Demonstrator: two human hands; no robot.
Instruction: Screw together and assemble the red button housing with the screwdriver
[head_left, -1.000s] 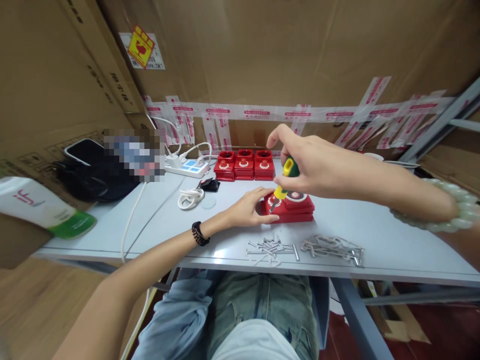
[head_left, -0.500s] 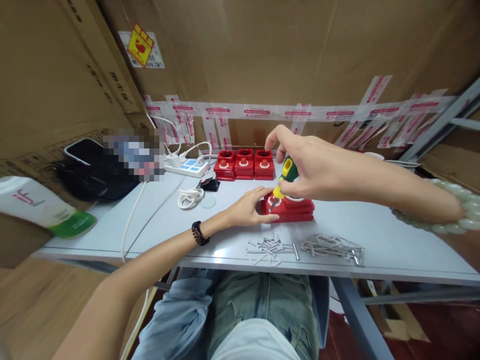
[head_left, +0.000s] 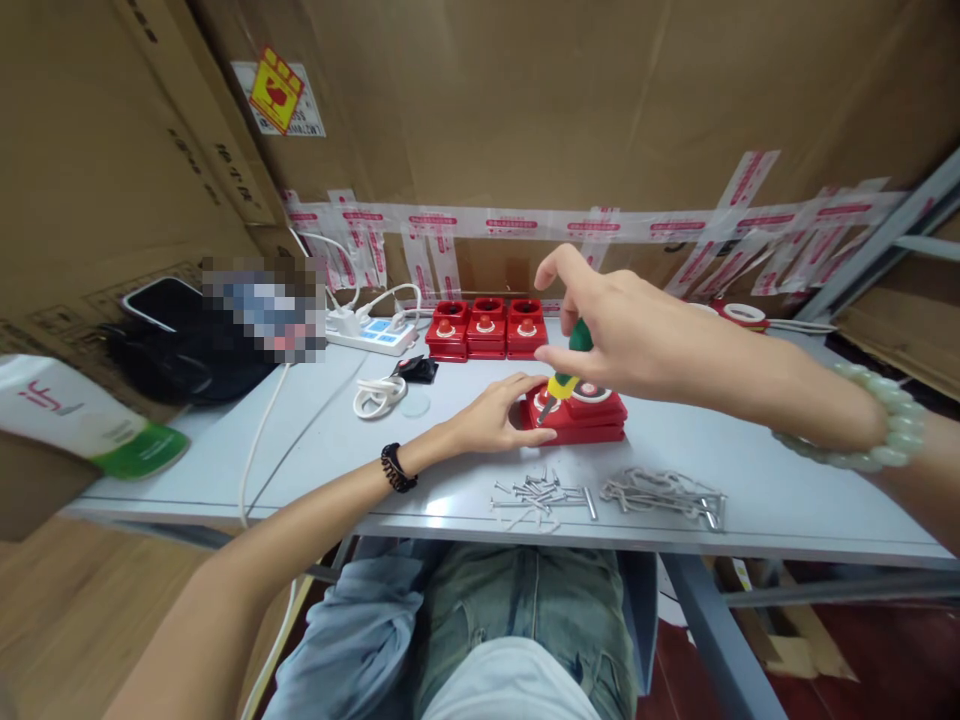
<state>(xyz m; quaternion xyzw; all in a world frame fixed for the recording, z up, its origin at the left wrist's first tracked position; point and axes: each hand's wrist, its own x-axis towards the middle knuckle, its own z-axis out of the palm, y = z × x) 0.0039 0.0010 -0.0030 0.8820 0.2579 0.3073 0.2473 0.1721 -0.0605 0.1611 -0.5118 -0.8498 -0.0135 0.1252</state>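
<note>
A red box-shaped device (head_left: 592, 425) lies on the light table, with round white-ringed parts on top. My left hand (head_left: 495, 415) grips its left end between thumb and fingers. My right hand (head_left: 611, 330) holds a green and yellow screwdriver (head_left: 562, 386) by the handle, its tip down at the device's near left corner. Nearer the table edge lies a pile of loose screws (head_left: 541, 490). To the right of these is a bundle of metal pins with pale cords (head_left: 664, 492).
Three similar red devices (head_left: 486, 328) stand at the back beside a white power strip (head_left: 371, 335). A coiled white cable (head_left: 379, 397), a black packet (head_left: 416, 370), a white-green carton (head_left: 97, 420) and a black bag (head_left: 180, 350) are on the left. Scissors (head_left: 744, 313) lie back right.
My right hand has turned and shifted slightly around the screwdriver handle, whose tip stays at the same corner. Scissors now show behind my right forearm. My left hand keeps its hold.
</note>
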